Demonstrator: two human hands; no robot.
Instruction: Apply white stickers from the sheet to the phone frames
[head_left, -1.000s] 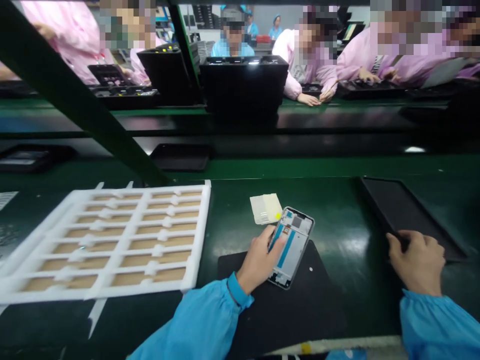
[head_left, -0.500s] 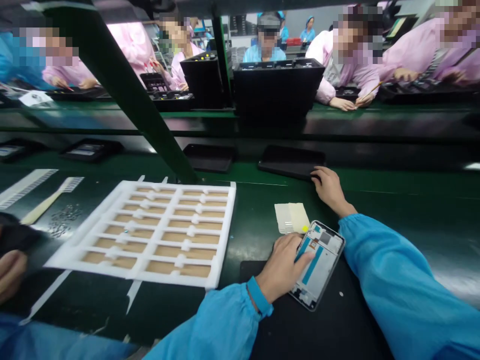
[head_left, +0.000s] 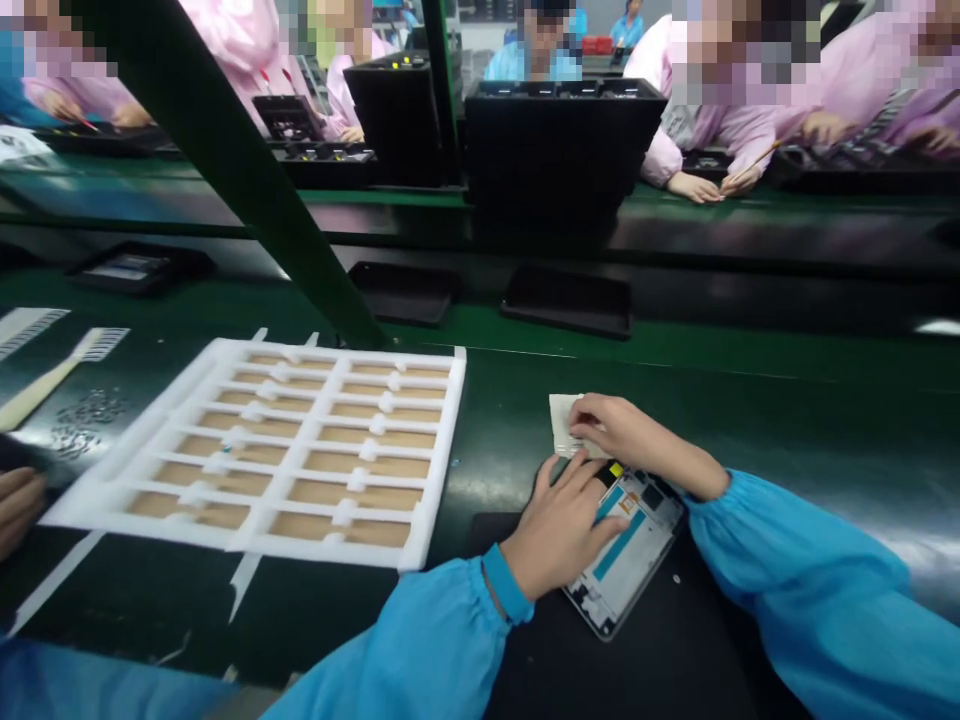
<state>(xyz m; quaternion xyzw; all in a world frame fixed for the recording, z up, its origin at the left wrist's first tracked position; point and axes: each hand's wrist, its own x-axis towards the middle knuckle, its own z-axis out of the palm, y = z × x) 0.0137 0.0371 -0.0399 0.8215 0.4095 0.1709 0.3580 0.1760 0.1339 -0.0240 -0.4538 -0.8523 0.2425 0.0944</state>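
Observation:
A phone's mid-frame [head_left: 619, 550], silvery with two blue strips and a dark square, lies on the black mat. My left hand [head_left: 551, 525] rests across its left edge, thumb over its face, the other fingers stretched and spread towards a small cream sheet [head_left: 564, 415]. Over that sheet is my right hand [head_left: 619, 428], its thumb and fingertips pinched together at the surface; whatever they hold is too small to make out. A yellow tab [head_left: 616, 469] shows at the phone's top edge, beside my left fingertips.
Left of my hands lies a white foam tray [head_left: 300, 450] with cardboard-coloured slots. Small loose parts [head_left: 86, 420] and a co-worker's hand [head_left: 19, 505] are farther left. Black trays [head_left: 568, 300] sit behind; a green post [head_left: 247, 190] slants across. Co-workers sit opposite.
My right hand has left the black tray at the back and come down to the cream sheet. My left fingers have spread out more. The view has tipped down slightly.

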